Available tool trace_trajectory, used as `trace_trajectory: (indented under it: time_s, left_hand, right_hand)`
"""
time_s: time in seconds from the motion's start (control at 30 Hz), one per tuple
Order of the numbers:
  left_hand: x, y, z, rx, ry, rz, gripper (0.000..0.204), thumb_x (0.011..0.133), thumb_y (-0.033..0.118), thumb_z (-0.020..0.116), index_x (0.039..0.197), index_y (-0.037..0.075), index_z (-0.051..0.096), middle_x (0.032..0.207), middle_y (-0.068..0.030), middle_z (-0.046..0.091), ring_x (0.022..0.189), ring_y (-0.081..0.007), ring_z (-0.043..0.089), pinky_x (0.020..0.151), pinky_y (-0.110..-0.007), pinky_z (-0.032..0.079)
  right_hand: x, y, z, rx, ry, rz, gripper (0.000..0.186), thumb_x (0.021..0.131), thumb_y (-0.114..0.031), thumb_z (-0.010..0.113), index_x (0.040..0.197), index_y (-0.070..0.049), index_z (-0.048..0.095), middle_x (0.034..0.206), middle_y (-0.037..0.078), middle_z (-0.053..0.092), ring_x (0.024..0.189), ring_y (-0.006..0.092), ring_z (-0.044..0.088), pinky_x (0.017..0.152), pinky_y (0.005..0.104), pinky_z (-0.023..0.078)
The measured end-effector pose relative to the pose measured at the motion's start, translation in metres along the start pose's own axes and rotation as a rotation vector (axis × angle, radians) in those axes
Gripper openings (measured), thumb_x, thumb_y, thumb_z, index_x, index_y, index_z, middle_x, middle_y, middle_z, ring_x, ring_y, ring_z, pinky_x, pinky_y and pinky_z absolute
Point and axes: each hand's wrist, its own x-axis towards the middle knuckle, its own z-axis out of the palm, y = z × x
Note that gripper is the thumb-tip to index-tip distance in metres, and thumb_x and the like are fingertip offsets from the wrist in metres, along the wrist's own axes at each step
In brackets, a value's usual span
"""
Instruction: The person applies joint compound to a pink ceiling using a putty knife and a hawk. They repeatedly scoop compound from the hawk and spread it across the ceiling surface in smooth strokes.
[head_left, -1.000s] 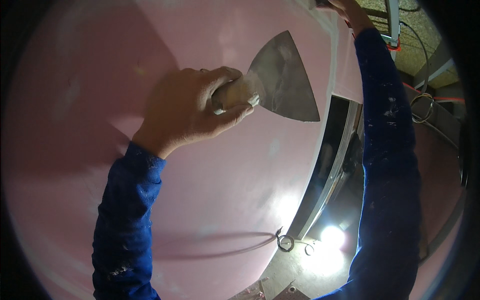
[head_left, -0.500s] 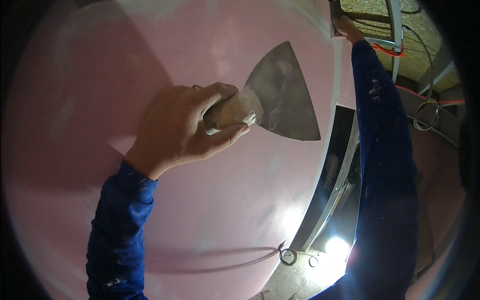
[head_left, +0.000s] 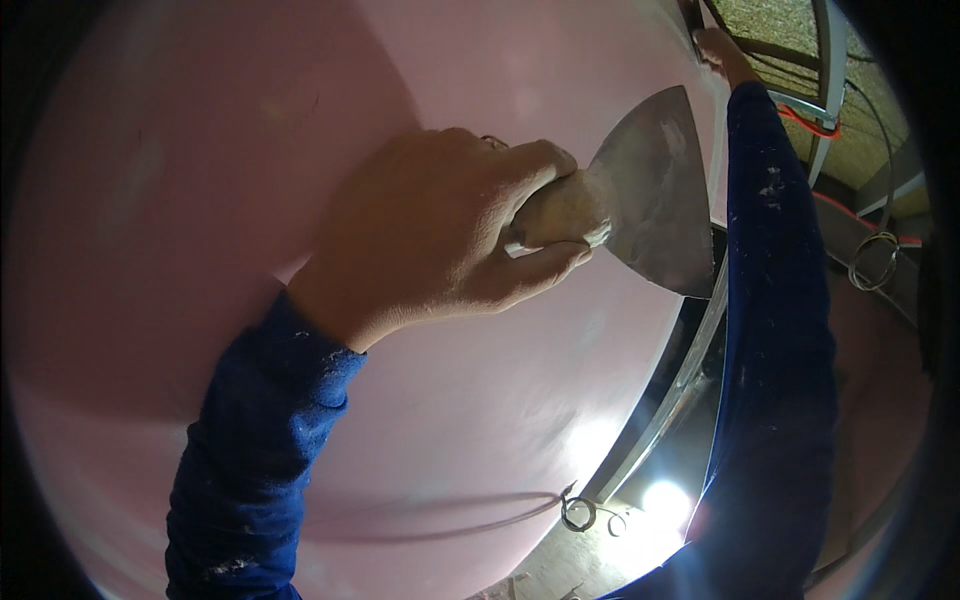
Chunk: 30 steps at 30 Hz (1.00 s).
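Note:
My left hand (head_left: 420, 230) is wrapped around the worn handle of a broad putty knife (head_left: 660, 195), thumb and fingertips near the base of the blade. The wide grey fan-shaped blade points right, close to the edge of a large pink wall panel (head_left: 500, 400) with pale smears on it. Whether the blade touches the panel, I cannot tell. My right arm stretches up along the right side, and my right hand (head_left: 722, 52) grips the dark frame edge (head_left: 692, 15) beside the panel. Its fingers are partly hidden.
A metal frame (head_left: 832, 60) stands at the upper right, with an orange-red cable (head_left: 810, 122) and a hanging coil of wire (head_left: 873, 262). Lower down, a black cable loop (head_left: 577, 512) sticks out from the panel. A bright lamp (head_left: 665, 505) glares near the floor.
My left hand and the putty knife have moved right, toward the panel's edge. My right hand keeps its grip, appearing slightly farther right as the view shifts.

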Motion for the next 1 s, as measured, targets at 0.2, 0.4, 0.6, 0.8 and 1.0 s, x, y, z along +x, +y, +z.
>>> trace_trajectory:
  time_s: [0.2, 0.4, 0.6, 0.8, 1.0]
  left_hand:
    - [0.003, -0.003, 0.002, -0.051, 0.025, 0.021, 0.05, 0.081, 0.038, 0.085, 0.115, 0.004, 0.071, 0.095, -0.0131, 0.077, 0.078, -0.024, 0.076, 0.072, -0.032, 0.061]
    - [0.002, 0.0, 0.005, -0.065, 0.092, 0.007, 0.042, 0.082, 0.041, 0.083, 0.109, 0.011, 0.071, 0.075, -0.0079, 0.072, 0.065, -0.0237, 0.071, 0.064, -0.037, 0.056]
    - [0.002, -0.001, 0.001, -0.036, 0.009, -0.009, 0.046, 0.082, 0.04, 0.084, 0.112, 0.007, 0.071, 0.087, -0.0115, 0.075, 0.072, -0.025, 0.074, 0.067, -0.035, 0.059]
    - [0.002, 0.001, 0.002, -0.025, 0.023, 0.015, 0.046, 0.082, 0.037, 0.085, 0.112, 0.005, 0.07, 0.091, -0.0126, 0.076, 0.074, -0.0259, 0.075, 0.069, -0.034, 0.06]
    - [0.0, -0.004, 0.005, -0.041, 0.061, 0.047, 0.046, 0.082, 0.038, 0.084, 0.111, 0.005, 0.07, 0.09, -0.0116, 0.076, 0.074, -0.0256, 0.075, 0.068, -0.034, 0.059]
  right_hand:
    - [0.012, -0.019, -0.032, 0.02, -0.009, -0.138, 0.044, 0.094, -0.035, 0.067, 0.129, -0.009, 0.062, 0.125, 0.011, 0.068, 0.106, 0.0268, 0.069, 0.088, 0.0491, 0.056]
    - [0.017, 0.069, -0.041, 0.126, 0.042, 0.068, 0.049, 0.095, -0.042, 0.064, 0.134, -0.012, 0.058, 0.129, 0.01, 0.065, 0.113, 0.0285, 0.066, 0.095, 0.0524, 0.052]
    - [0.048, 0.128, -0.029, -0.268, -0.101, 0.069, 0.054, 0.096, -0.049, 0.06, 0.139, -0.015, 0.055, 0.133, 0.008, 0.063, 0.12, 0.0301, 0.062, 0.101, 0.0558, 0.048]
    - [0.023, 0.08, -0.018, 0.009, 0.007, 0.139, 0.046, 0.102, -0.032, 0.056, 0.141, -0.008, 0.054, 0.129, 0.013, 0.066, 0.112, 0.0268, 0.066, 0.093, 0.051, 0.054]
    - [0.07, 0.034, -0.02, -0.017, -0.076, -0.094, 0.056, 0.096, -0.049, 0.057, 0.14, -0.016, 0.054, 0.137, 0.012, 0.057, 0.119, 0.0309, 0.059, 0.095, 0.0558, 0.046]
